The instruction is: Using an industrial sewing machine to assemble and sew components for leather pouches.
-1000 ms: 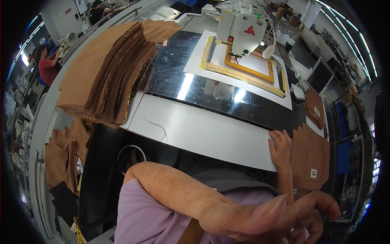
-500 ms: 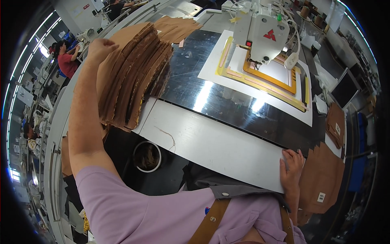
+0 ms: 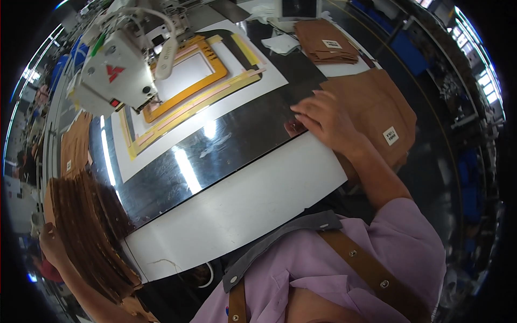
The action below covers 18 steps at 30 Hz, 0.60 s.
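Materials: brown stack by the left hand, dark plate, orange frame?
Brown stack: leather-like or heavy fabric, can't tell which; dull, with rough, ragged layered edges.
Dark plate: likely polished metal, possibly glossy plastic; sharp, mirror-like reflections and light scuffs.
Orange frame: plastic or coated metal, look leaves it open; flat, even colour.

Right hand (image 3: 334,123) curls loosely, well apart from the left hand (image 3: 53,245)

Stack (image 3: 89,237) left, panels (image 3: 379,102) right of metal plate (image 3: 258,121); sheet (image 3: 271,83) on plate, board (image 3: 237,199) before it.
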Tool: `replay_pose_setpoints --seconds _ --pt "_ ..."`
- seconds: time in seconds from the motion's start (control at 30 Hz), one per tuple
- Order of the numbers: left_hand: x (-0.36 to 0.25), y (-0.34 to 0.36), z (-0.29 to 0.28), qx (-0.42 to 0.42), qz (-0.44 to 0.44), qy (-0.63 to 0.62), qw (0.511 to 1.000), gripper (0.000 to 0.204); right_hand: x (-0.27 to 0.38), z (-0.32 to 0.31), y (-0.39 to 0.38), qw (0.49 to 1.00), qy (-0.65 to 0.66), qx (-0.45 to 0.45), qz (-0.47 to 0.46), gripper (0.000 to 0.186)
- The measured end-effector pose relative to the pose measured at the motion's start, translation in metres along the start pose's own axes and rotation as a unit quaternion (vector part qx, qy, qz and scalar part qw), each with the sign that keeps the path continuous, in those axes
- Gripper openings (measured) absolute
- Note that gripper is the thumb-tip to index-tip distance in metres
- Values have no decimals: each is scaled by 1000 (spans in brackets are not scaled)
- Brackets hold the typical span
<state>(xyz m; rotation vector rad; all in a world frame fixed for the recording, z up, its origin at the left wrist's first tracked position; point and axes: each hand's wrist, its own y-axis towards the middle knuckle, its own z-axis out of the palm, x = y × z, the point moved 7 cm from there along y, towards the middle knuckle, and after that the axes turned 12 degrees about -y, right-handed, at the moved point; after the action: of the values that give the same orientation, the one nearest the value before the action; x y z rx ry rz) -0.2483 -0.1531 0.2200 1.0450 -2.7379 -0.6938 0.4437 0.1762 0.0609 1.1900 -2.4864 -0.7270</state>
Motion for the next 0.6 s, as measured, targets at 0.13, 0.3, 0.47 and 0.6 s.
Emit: replay_pose_setpoints --seconds 0.13,0.3,0.47,0.6 --pt "-145 -19 39 48 104 -266 957 19 -105 23 50 990 58 -7 125 26" --pt "-310 -82 80 172 218 -380 882 17 -149 88 112 991 -75 -14 113 30" --pt "-383 -129 102 266 212 -412 845 21 -167 127 156 981 -121 15 152 27" --pt "-386 -145 107 286 203 -453 820 20 -177 141 161 951 -213 104 197 19"
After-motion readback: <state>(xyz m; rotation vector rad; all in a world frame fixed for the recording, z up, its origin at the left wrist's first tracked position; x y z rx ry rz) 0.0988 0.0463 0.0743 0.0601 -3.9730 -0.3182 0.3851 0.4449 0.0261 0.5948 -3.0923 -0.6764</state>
